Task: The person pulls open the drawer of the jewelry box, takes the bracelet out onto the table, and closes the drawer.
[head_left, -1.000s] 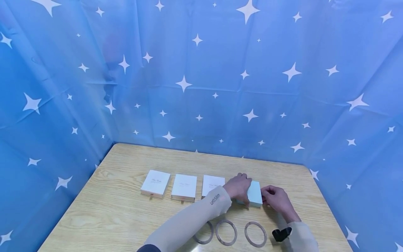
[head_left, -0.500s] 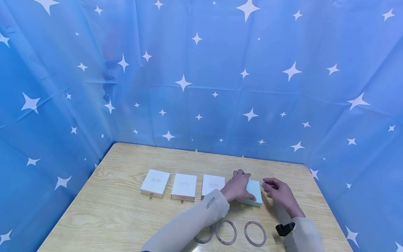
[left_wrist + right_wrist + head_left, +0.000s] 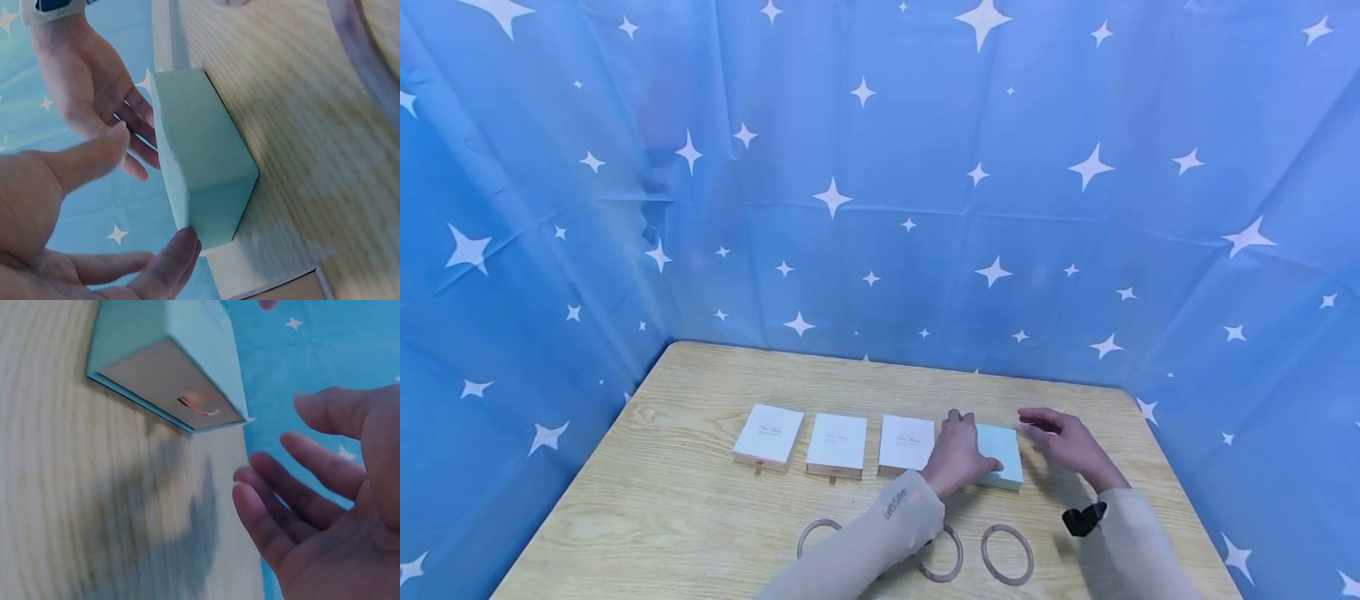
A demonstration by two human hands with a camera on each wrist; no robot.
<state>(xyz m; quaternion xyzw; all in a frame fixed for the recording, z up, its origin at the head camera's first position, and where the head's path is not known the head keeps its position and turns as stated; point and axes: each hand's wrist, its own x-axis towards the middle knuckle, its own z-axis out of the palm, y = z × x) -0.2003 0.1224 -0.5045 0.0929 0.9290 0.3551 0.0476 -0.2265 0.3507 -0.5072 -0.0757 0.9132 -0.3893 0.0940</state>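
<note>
A mint-green drawer box (image 3: 1002, 450) lies on the table at the right end of a row of white boxes. My left hand (image 3: 957, 458) is at its left side, thumb raised and a fingertip touching a corner in the left wrist view. To the right, my right hand (image 3: 1067, 446) hovers apart from the box, fingers loosely bent around nothing. In the right wrist view the drawer front (image 3: 169, 387) faces that hand, with a small orange ribbon tab (image 3: 199, 407); the drawer looks pushed in.
Three white boxes, left (image 3: 769, 435), middle (image 3: 837, 443) and right (image 3: 906, 442), stand in line on the wooden table (image 3: 647, 500). Grey rings, including one at the right (image 3: 1007, 555), lie nearer me, partly covered by the left sleeve (image 3: 880, 533). A starry blue curtain (image 3: 880, 167) surrounds the table.
My left hand has slid left off the box top, uncovering more of it. The right hand has drawn away from the box's right side and risen. Another ring shows left of my sleeve.
</note>
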